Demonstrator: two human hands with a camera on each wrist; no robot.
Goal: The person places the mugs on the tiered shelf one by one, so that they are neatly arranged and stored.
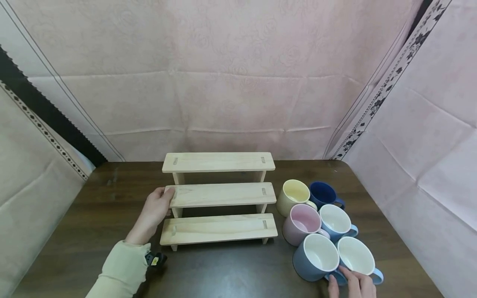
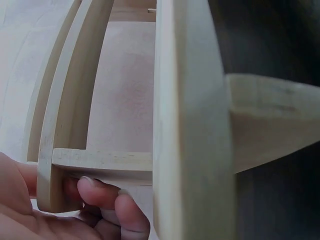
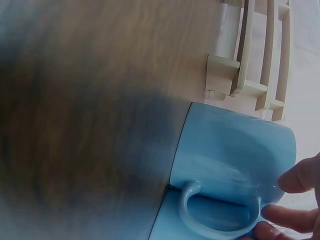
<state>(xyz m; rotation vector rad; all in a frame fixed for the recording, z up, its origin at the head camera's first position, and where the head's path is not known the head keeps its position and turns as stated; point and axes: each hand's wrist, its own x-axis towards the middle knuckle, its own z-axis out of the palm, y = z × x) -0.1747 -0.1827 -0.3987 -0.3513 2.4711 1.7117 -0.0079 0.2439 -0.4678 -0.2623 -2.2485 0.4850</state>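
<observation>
Pale, floral-bordered cloth sheets point(image 1: 231, 103) screen a dark-brown wooden table point(image 1: 216, 269) on three sides, forming a booth. The room beyond is hidden.

Wooden rack point(image 1: 223, 195): pale, plain-grained, three long boards with rounded corners, stepped upward toward the back; standing upright on the dark brown desk point(image 1: 212, 273). Blue mug point(image 1: 310, 265): glossy outside, white inside, upright, mouth up; sits right of the rack, nearer the viewer than its lowest board; loop handle points right and viewerward.
</observation>
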